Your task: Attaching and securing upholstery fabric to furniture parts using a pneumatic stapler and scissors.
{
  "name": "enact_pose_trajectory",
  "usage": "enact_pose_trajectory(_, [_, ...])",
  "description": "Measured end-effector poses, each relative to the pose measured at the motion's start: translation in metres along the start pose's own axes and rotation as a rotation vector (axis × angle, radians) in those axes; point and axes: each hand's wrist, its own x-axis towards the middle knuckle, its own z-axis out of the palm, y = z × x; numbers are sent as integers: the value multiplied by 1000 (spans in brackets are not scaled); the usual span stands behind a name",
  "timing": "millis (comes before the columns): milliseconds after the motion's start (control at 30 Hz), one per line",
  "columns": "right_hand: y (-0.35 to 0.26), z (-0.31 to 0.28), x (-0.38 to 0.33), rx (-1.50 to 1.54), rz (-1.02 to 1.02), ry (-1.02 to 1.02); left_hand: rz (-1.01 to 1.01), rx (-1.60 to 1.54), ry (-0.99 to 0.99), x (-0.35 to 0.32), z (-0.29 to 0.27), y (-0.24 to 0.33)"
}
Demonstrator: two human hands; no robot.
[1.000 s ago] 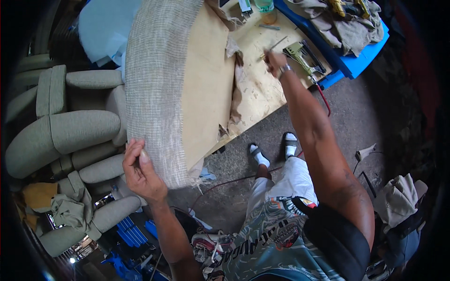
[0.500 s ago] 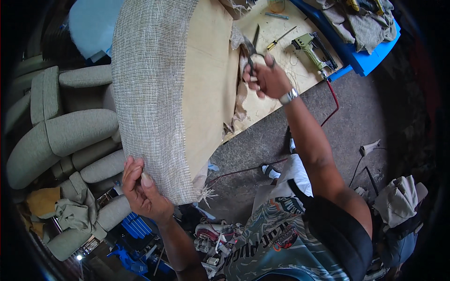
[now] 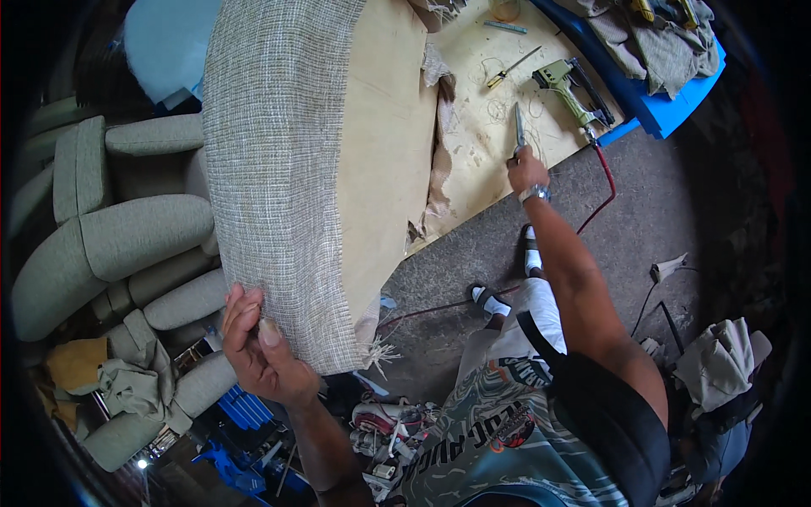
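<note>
A long curved wooden panel (image 3: 384, 144) stands before me, with beige-grey woven fabric (image 3: 279, 160) over its left side. Loose threads fray from the fabric's bottom corner. At the lower left edge, my left hand (image 3: 269, 351) grips the fabric-covered panel, thumb and fingers close together. My right hand (image 3: 529, 171) is closed around a pair of scissors (image 3: 519, 125). Their blades lie together and point away from me, over the plywood tabletop (image 3: 473, 182); the handles are mostly hidden in my fist.
On the tabletop lie a yellow-handled screwdriver (image 3: 498, 80), a strip of staples (image 3: 505, 27) and a green staple gun (image 3: 564, 89) with a red air hose (image 3: 610, 182). Blue sheeting (image 3: 663, 110) carries fabric scraps at the right. Grey sofa cushions (image 3: 148, 237) are piled at left.
My right hand has moved right, away from the panel's edge, and the scissors' spread blades have closed. My left hand keeps its place at the fabric edge.
</note>
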Motion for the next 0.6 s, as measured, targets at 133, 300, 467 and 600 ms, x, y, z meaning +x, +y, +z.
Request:
enact_pose_trajectory(133, [-9,-11,19,-249,-157,-88,46,-18,-8,-1,-6,0])
enact_pose_trajectory(300, [-81,-36,-70,18,-429,-175,68,-39,19,5,-38,2])
enact_pose_trajectory(467, [-148,-63,-210,740,-430,-291,99,-594,91,-1,-83,-12])
enact_pose_trajectory(600, [-213,-117,-305,989,-599,-317,138,-1437,32,-15,-150,-82])
